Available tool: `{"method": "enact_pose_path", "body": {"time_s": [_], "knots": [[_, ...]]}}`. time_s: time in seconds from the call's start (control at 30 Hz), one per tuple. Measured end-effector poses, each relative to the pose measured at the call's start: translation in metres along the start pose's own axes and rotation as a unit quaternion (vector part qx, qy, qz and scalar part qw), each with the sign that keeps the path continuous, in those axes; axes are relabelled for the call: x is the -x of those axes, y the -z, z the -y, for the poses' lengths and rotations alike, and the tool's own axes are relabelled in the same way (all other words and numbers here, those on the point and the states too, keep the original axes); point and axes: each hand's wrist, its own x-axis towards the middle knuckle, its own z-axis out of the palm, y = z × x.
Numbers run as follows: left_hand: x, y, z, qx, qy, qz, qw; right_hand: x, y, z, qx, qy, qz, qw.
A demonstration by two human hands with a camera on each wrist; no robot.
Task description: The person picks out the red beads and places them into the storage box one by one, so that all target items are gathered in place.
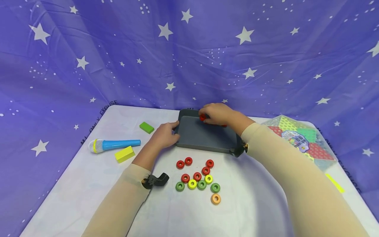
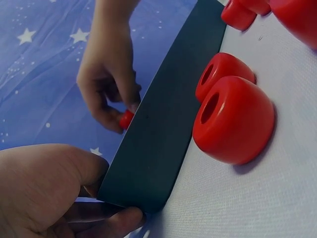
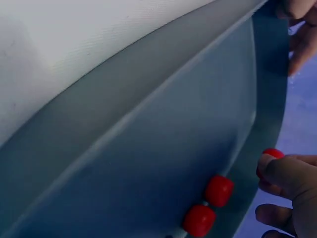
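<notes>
1. Right hand: the grip pinches a red ring bead between thumb and fingers at the far side of the dark grey tray. Contact between this bead and the tray cannot be told.

2. Left hand: the grip clasps the tray's left wall. The left wrist view shows fingertips against a tray corner; the right wrist view shows fingers outside the wall.

3. Tray contents: the right wrist view shows two red beads side by side along the far wall. In the head view, the right hand covers most of this area, leaving a sliver of red.

4. Tabletop, in front of the tray: the head view shows six red rings, two yellow rings, three green rings and one orange ring. The left wrist view includes red ones only, but reveals their rounded sides.

5. Tabletop, outer areas, head view only: a green block, blue toy microphone and yellow block lie left; a multicoloured game board and yellow strip lie right.

6. Backdrop: star-printed purple cloth.
</notes>
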Motion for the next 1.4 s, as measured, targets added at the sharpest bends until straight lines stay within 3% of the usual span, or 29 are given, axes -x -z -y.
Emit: {"method": "enact_pose_path", "body": {"time_s": [0.33, 0.6, 0.77, 0.97, 1.13, 1.27, 1.4], "knots": [[0.002, -0.002, -0.002, 0.000, 0.005, 0.000, 1.0000, -0.024, -0.022, 0.002, 0.088, -0.014, 0.009, 0.9960], [0.001, -0.006, -0.005, -0.003, 0.005, -0.001, 1.0000, -0.025, -0.031, -0.002, 0.089, -0.034, 0.014, 0.9953], [0.001, -0.005, -0.005, -0.004, 0.008, -0.002, 1.0000, -0.019, -0.026, -0.002, 0.075, -0.039, 0.006, 0.9964], [0.002, -0.002, -0.002, -0.008, 0.006, -0.007, 0.9999, 0.001, 0.002, 0.008, 0.035, -0.040, -0.024, 0.9983], [0.001, -0.002, -0.001, -0.007, 0.005, -0.008, 0.9999, 0.030, 0.024, 0.021, 0.007, -0.032, -0.042, 0.9986], [0.002, -0.001, -0.001, -0.007, 0.000, -0.008, 0.9999, 0.059, 0.030, 0.037, -0.019, -0.013, -0.052, 0.9984], [0.003, 0.000, -0.003, -0.005, -0.010, -0.012, 0.9999, 0.087, 0.024, 0.054, -0.040, 0.008, -0.053, 0.9977]]}}
